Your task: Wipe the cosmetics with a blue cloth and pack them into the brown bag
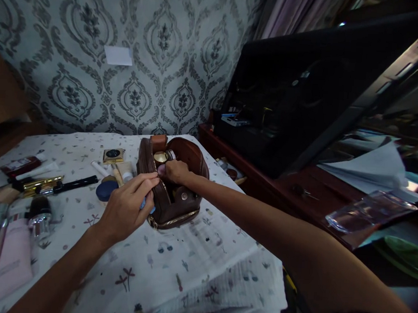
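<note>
A brown leather toiletry bag (175, 215) stands unzipped on the cloth-covered table. My left hand (129, 207) pinches the near left rim of its opening; something small and light blue (151, 210) shows beside those fingers, too hidden to name. My right hand (177, 172) reaches into the bag with its fingers curled. A pinkish shape (161, 169) is at those fingertips, and I cannot make out what it is. Just behind them, a round gold-topped container (160, 158) sits inside the bag.
Left of the bag lie a gold compact (113, 155), a dark blue round lid (106, 190), a black tube (77, 184), a pink tube (15, 250) and other cosmetics. On the right, a large black television (289, 95) leans over a dark red surface with papers (375, 164) and a clear case (369, 211).
</note>
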A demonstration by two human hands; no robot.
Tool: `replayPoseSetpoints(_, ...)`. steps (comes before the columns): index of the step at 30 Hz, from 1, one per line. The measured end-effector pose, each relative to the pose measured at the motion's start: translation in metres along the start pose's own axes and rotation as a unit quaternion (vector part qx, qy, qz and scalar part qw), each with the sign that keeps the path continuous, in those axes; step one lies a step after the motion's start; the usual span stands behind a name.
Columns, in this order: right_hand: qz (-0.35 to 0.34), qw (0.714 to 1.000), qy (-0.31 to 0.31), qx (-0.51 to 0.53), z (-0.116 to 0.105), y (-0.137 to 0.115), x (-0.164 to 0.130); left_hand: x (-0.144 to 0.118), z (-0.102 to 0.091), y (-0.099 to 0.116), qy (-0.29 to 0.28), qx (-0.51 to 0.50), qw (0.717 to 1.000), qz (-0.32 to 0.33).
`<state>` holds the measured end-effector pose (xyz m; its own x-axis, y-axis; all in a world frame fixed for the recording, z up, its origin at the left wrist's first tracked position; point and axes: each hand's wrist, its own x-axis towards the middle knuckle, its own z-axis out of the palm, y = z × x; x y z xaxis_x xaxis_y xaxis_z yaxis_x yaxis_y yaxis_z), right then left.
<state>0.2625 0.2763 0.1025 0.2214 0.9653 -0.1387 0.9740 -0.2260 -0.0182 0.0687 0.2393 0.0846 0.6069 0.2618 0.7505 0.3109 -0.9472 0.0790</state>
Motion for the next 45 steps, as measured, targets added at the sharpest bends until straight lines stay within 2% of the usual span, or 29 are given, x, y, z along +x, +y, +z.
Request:
replayPoseSetpoints(11,-0.002,0.999,-0.005,0.042,0.0,0.003,0.001,-0.001,0.001,-0.001,0.001,-0.007,1.0,0.0)
replayPoseSetpoints(15,0.009,0.999,-0.009,0.045,-0.008,0.008,0.002,-0.001,0.0,-0.001,-0.004,-0.004,1.0,0.001)
replayPoseSetpoints(23,0.047,0.997,0.047,0.046,-0.026,0.011,0.014,0.001,-0.002,0.0,-0.007,-0.01,1.0,-0.001)
replayPoseSetpoints(27,0.057,0.996,0.059,0.047,-0.022,0.011,0.019,0.001,-0.002,0.0,-0.004,-0.011,1.0,0.001)
replayPoseSetpoints(36,0.04,0.997,0.044,0.044,-0.02,0.009,0.015,0.002,-0.002,0.001,0.001,-0.004,1.0,0.008)
replayPoseSetpoints(45,-0.001,0.999,0.042,0.022,0.001,0.006,0.011,0.001,-0.001,-0.001,0.0,-0.008,1.0,0.003)
